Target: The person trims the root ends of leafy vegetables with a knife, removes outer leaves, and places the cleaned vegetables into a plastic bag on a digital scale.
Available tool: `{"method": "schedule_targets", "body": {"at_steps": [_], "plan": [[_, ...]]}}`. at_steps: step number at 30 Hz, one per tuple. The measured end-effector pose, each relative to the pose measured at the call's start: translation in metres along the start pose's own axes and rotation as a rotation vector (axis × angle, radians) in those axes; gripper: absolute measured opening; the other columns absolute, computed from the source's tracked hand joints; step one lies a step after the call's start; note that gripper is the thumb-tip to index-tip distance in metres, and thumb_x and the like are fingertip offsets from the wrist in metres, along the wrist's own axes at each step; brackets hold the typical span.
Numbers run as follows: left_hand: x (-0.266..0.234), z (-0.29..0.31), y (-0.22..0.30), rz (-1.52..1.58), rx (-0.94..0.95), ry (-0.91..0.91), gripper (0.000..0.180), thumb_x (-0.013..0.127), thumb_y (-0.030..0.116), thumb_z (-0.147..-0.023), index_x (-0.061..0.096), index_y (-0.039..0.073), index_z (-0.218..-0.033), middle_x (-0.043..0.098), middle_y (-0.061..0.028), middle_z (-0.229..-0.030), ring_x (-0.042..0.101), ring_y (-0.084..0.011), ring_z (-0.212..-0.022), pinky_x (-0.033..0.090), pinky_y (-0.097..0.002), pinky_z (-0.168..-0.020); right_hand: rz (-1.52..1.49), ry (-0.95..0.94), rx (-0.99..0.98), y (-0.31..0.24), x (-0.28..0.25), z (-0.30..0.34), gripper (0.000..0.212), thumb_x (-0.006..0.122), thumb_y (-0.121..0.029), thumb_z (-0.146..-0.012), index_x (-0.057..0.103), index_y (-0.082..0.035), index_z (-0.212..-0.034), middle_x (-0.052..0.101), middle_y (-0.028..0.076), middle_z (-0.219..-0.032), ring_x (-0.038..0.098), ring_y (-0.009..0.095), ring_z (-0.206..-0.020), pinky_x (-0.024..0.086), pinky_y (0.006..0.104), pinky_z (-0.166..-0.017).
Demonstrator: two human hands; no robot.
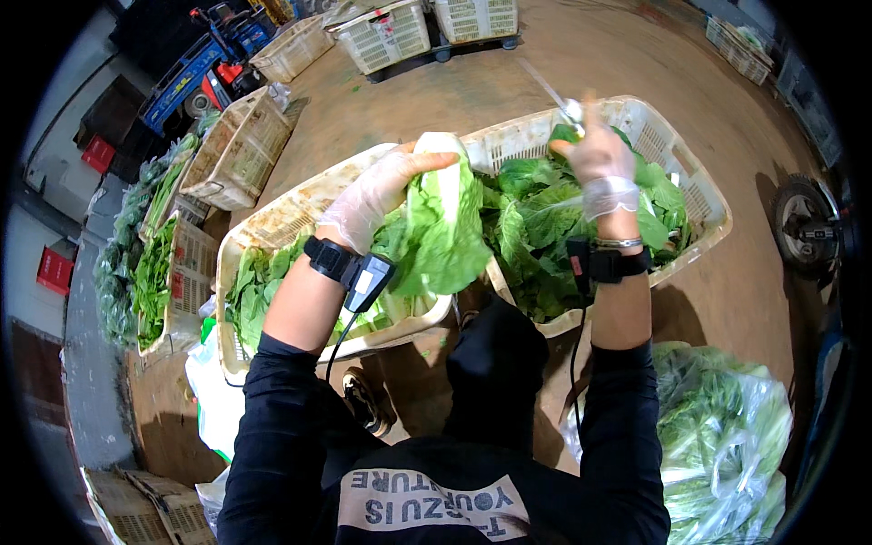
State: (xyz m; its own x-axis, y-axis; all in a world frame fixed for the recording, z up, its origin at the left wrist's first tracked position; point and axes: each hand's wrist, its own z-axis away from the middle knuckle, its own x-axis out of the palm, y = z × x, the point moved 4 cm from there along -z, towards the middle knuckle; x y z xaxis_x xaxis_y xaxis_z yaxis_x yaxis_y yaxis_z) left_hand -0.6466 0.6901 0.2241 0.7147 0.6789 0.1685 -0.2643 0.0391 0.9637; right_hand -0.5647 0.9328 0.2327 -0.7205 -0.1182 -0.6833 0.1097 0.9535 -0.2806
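Left hand [377, 195], in a thin clear glove, is closed around a head of leafy cabbage [442, 227] and holds it up over the seam between two plastic crates. Right hand [601, 162], also gloved, is gripped on a knife [556, 95], blade pointing up and away, blurred, well apart from the cabbage. Judging from the layout, trimming is mid-run: the right crate [699, 195] is heaped with greens, the left crate [272, 222] is only partly filled with leaves, and a clear bag of greens [727, 436] sits by the right knee, so plenty is handled and plenty is left; which pile is finished, cannot tell. The held head looks uncut at this moment, stem end hidden behind the leaves. The surface is a bare brown concrete floor [509, 82], with crates directly on it. More crates of greens [168, 263] are stacked at left, empty white crates [386, 36] at the far side, and a blue cart [195, 68] at top left. A wheel [804, 222] shows at the right edge.
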Motion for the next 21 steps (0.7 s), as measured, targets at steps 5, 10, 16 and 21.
{"method": "schedule_targets", "body": {"at_steps": [5,10,16,21], "plan": [[-0.018,-0.002,-0.024,0.330,0.059,0.099,0.027,0.062,0.023,-0.084,0.058,0.003,-0.103,0.064,-0.0077,-0.096,0.062,-0.0194,-0.085,0.050,-0.0326,-0.079,-0.654,-0.436,0.266,-0.058,0.025,0.033,0.059,0.075,-0.036,-0.071,0.056,-0.006,-0.118,0.064,0.017,-0.081,0.063,0.022,-0.072,0.051,0.0348,-0.064],[-0.018,0.009,-0.028,-0.097,-0.037,0.182,0.044,0.050,0.047,-0.088,0.057,0.008,-0.108,0.059,-0.0005,-0.091,0.050,-0.0088,-0.082,0.040,-0.0232,-0.065,-1.051,-0.694,0.453,-0.104,0.048,0.052,0.047,0.075,-0.029,-0.069,0.058,-0.002,-0.104,0.061,0.006,-0.073,0.056,0.010,-0.053,0.043,0.0243,-0.046],[-0.035,0.074,0.000,-0.432,0.066,0.225,0.049,0.062,0.040,-0.082,0.057,0.003,-0.115,0.060,-0.0038,-0.102,0.052,-0.0090,-0.089,0.040,-0.0243,-0.077,-1.628,-0.753,0.597,-0.120,0.074,0.067,0.037,0.072,-0.027,-0.072,0.058,-0.003,-0.096,0.055,-0.001,-0.067,0.045,0.006,-0.043,0.035,0.0190,-0.039],[-0.035,0.092,-0.009,-0.441,0.025,0.203,0.055,0.067,0.033,-0.080,0.050,0.001,-0.121,0.059,-0.0078,-0.111,0.056,-0.0146,-0.098,0.044,-0.0270,-0.085,-1.608,-0.781,0.600,-0.158,0.069,0.075,0.029,0.066,-0.023,-0.078,0.057,-0.002,-0.096,0.056,0.001,-0.070,0.044,0.007,-0.043,0.033,0.0193,-0.039]]}}
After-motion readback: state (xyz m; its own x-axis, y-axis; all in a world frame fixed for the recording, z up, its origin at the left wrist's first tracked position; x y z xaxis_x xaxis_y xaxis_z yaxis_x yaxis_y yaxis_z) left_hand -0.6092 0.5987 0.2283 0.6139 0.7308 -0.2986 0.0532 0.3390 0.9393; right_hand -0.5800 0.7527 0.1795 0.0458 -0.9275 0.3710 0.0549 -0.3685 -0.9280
